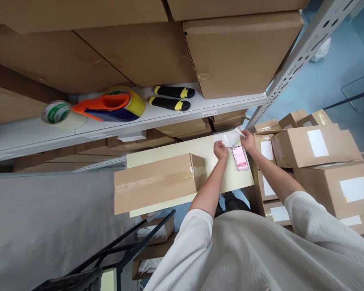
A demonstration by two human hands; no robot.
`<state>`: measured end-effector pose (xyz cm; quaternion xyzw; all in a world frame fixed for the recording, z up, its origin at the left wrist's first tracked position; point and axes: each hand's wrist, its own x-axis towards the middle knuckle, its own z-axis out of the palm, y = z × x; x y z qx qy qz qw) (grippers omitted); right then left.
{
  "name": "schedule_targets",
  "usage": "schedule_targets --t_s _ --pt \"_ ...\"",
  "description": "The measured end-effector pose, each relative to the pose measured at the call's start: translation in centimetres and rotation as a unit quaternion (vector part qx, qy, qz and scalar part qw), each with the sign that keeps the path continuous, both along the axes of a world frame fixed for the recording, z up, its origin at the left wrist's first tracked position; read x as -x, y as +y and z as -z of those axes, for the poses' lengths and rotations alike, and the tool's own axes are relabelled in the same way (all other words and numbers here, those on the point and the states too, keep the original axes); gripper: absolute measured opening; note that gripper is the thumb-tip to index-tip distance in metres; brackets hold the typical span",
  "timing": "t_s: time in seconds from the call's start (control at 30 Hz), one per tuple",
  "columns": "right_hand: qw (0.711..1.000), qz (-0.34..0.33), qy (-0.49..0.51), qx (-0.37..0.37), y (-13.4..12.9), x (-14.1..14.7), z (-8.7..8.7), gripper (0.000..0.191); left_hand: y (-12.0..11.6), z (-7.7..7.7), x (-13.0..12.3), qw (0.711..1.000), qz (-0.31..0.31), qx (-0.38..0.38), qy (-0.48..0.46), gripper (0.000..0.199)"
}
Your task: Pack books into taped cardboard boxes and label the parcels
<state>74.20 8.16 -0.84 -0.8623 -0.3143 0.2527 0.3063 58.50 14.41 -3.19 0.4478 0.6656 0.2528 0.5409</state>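
A white sheet (229, 138) lies at the back right of the pale yellow table (212, 155), its right end lifted and curling. My right hand (248, 141) pinches that raised end between its fingers. At the sheet's lower left edge is my left hand (221, 150), its fingers curled together; what they hold, if anything, is too small to make out. A phone (240, 158) with a lit pink screen rests on the table between my forearms. To the left, a long taped cardboard box (157, 182) sits on the table, overhanging its left side.
The shelf (218, 106) above the table carries an orange and blue tape dispenser (109, 106), a tape roll (59, 113), two black and yellow cutters (171, 98) and large boxes (242, 52). Labelled cartons (297, 145) are stacked at the right. A metal post (300, 60) rises beside the shelf.
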Motion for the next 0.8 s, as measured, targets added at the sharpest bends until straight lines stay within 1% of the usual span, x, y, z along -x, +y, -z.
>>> schedule_targets --t_s 0.1,0.17,0.3,0.43,0.5,0.63,0.7,0.8 --pt "1.000 0.025 0.004 -0.006 -0.2 -0.3 0.3 0.034 0.2 0.0 0.0 0.998 -0.056 0.005 0.012 0.027" --pt "0.999 0.048 0.005 -0.021 -0.3 -0.5 0.6 0.031 0.5 0.0 0.0 0.996 -0.092 -0.005 0.012 0.026" --pt "0.995 0.092 0.007 -0.040 -0.6 -0.9 1.0 0.026 0.9 -0.2 0.3 0.990 -0.134 -0.036 0.007 0.024" --pt "0.993 0.120 0.014 -0.010 -0.9 -1.3 0.9 0.024 0.8 -0.6 0.8 0.988 -0.148 -0.040 0.005 0.026" --pt "0.993 0.117 0.010 0.013 -1.1 -1.6 0.6 0.023 0.6 -0.8 1.0 0.988 -0.148 -0.041 0.009 0.027" --pt "0.995 0.085 -0.015 0.039 -1.5 -2.1 0.2 0.020 0.2 -1.5 1.4 0.988 -0.147 -0.055 0.013 0.031" --pt "0.995 0.087 -0.030 0.046 -1.5 -2.4 0.3 0.018 0.2 -2.0 1.5 0.986 -0.151 -0.064 0.009 0.032" --pt "0.992 0.108 -0.043 0.055 -1.5 -2.6 0.5 0.019 0.5 -2.8 1.7 0.985 -0.156 -0.080 0.000 0.033"
